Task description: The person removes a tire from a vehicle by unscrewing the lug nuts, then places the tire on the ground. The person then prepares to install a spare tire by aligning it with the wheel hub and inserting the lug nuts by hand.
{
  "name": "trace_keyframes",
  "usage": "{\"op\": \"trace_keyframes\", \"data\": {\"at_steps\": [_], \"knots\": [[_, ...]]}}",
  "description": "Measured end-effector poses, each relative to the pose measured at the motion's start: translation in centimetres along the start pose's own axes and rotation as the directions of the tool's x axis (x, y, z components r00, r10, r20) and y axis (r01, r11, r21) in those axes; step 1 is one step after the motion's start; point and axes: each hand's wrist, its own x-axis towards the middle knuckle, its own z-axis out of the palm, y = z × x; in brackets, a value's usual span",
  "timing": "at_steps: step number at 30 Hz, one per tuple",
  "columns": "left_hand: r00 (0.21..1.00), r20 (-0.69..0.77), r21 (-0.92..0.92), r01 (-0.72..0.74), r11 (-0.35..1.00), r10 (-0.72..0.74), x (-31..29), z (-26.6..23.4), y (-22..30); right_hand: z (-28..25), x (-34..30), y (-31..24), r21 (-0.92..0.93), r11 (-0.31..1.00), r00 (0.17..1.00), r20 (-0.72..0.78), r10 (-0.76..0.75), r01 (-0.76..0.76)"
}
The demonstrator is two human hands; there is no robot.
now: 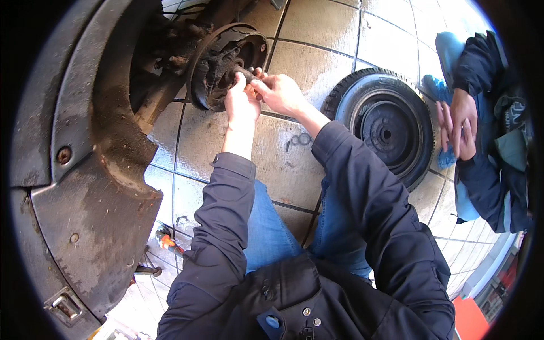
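A dark shaft [245,73] sits at the middle of the exposed brake assembly [212,73]; whether it is fixed there or a loose piece cannot be told. The person's left hand [242,103] has its fingers closed on the shaft, and the right hand [281,93] grips its outer end, though part of that hold is hidden. The brake assembly stands open, with no wheel mounted. By the look of it, taking off the wheel [377,127] is done, since it lies flat on the tiled floor [209,136]; refitting is not. Small rings [305,138] lie on the tiles nearby. Beyond the wheel, a co-worker's hand [463,122] hangs free of the parts.
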Motion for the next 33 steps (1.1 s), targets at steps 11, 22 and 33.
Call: {"op": "trace_keyframes", "data": {"at_steps": [11,22,33], "knots": [[0.995,0.048,-0.04,-0.08,0.996,0.082,-0.5,-0.3,-0.6,0.0,-0.4,-0.4,-0.015,0.999,0.999,0.015,-0.03,0.03],[0.967,0.254,-0.253,0.072,0.965,-0.006,-0.3,-0.2,-0.3,0.5,-1.5,-1.4,-0.33,0.933,0.964,-0.163,-0.209,0.146],[0.994,0.044,-0.194,-0.086,0.977,0.096,-0.9,1.4,-0.7,1.5,-1.5,-0.8,-0.391,0.899,0.931,-0.213,-0.297,0.198]]}}
